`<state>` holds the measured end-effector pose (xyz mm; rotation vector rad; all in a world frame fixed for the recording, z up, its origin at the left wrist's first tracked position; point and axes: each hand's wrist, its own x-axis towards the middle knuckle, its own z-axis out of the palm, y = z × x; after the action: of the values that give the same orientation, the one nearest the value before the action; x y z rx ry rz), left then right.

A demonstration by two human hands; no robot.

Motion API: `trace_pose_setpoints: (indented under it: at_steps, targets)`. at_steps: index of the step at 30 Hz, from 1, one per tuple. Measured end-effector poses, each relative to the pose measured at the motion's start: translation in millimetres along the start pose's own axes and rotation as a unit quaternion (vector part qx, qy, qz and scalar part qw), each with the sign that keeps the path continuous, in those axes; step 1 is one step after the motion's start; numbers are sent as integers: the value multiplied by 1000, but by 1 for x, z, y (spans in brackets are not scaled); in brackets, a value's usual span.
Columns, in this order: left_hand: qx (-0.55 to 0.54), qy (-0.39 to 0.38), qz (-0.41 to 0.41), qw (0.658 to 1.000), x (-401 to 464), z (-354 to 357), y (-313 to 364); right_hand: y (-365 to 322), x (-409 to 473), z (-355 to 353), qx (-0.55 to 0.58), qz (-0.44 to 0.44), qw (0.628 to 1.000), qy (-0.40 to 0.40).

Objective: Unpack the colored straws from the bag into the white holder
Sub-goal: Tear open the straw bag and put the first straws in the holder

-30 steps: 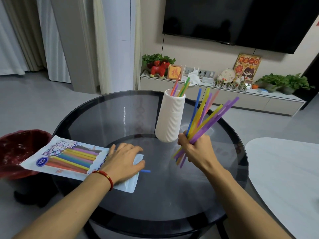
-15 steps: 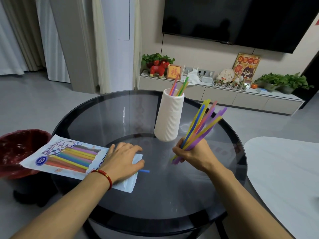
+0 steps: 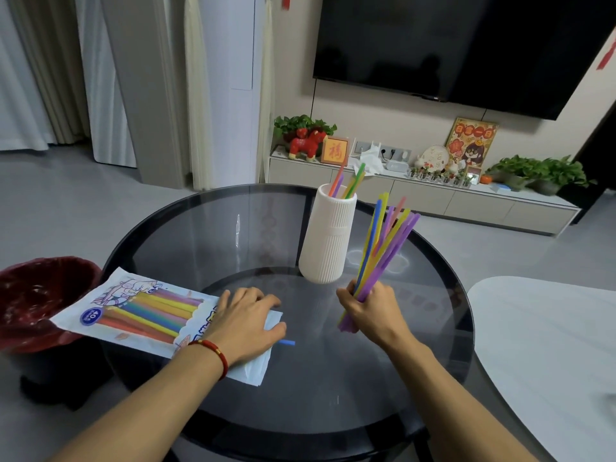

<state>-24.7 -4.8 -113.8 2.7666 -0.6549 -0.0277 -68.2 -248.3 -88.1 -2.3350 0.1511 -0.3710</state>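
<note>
A white ribbed holder (image 3: 330, 238) stands near the middle of the round glass table (image 3: 186, 241), with several straws (image 3: 346, 180) sticking out of its top. My right hand (image 3: 370, 310) grips a bundle of colored straws (image 3: 383, 238), held tilted just right of the holder and below its rim. The straw bag (image 3: 143, 315) lies flat at the table's left, full of colored straws. My left hand (image 3: 245, 323) presses palm-down on the bag's open end. A blue straw tip (image 3: 287, 342) pokes out from under that hand.
A red-lined waste bin (image 3: 36, 295) stands on the floor left of the table, under the bag's far end. A white table (image 3: 550, 355) sits close on the right. A TV, a low cabinet with plants and ornaments line the far wall.
My right hand has gathered the fanned bundle into a tighter, more upright bunch and lowered it a little beside the holder. My left hand stays on the bag.
</note>
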Motion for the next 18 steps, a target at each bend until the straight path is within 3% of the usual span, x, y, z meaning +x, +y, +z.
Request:
trace_pose_setpoints:
  at_steps: [3, 5, 8, 11, 14, 18]
  targets:
    - [5, 0, -3, 1000, -1, 1, 2, -5, 0, -5, 23, 15, 999, 30]
    - [-4, 9, -7, 1000, 1, 2, 5, -19, 8, -16, 112, 28, 990, 83]
    - [-22, 30, -9, 999, 5, 1, 12, -50, 38, -43, 292, 46, 941, 164]
    - [-29, 38, -6, 999, 6, 0, 16, -83, 72, -67, 368, 51, 905, 208]
    - [-25, 39, 2, 999, 5, 0, 17, -104, 100, -77, 337, 26, 913, 228]
    - [-29, 37, 10, 999, 3, 1, 14, -118, 124, -72, 179, 1, 957, 227]
